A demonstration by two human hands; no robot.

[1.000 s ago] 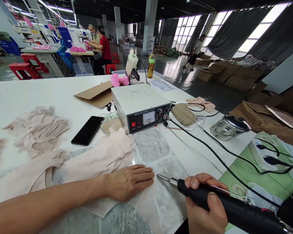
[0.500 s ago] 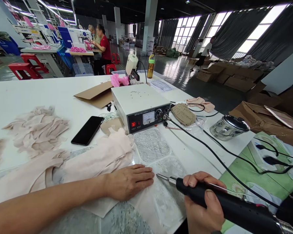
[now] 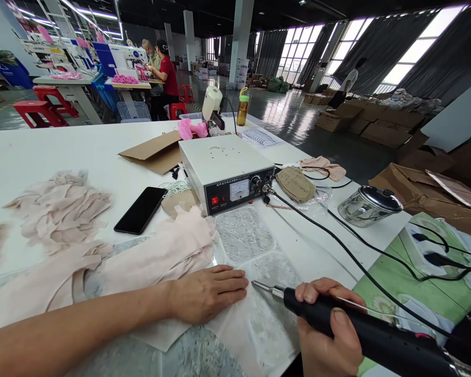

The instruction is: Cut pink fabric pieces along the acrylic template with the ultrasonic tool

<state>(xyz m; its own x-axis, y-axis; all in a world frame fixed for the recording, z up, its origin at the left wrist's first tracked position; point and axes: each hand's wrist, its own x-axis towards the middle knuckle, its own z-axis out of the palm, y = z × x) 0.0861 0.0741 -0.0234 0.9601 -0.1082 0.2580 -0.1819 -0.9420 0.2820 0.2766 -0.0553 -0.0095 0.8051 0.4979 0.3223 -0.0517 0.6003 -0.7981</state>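
Observation:
My left hand (image 3: 208,294) lies flat with its fingers stretched out, pressing on pale pink fabric (image 3: 168,335) over a grey marbled plate (image 3: 204,351). In my right hand (image 3: 329,324) is a black ultrasonic handpiece (image 3: 361,332), gripped round its body. Its pointed metal tip (image 3: 261,286) sits just right of my left fingertips, low over the sheer fabric; whether it touches is not clear. Behind my hands stands a white ultrasonic generator box (image 3: 227,162) with a lit red switch and a dial. A black cable (image 3: 329,241) plugs into its front.
Fabric strips (image 3: 63,209) are heaped at the left, near a black phone (image 3: 140,210). To the right are brown card patterns (image 3: 295,184), a metal lidded cup (image 3: 367,206) and a power strip (image 3: 424,248). People (image 3: 163,70) sit at sewing machines beyond the table.
Both my hands and the handpiece stay almost still. In the background, a person near the windows has moved to the right.

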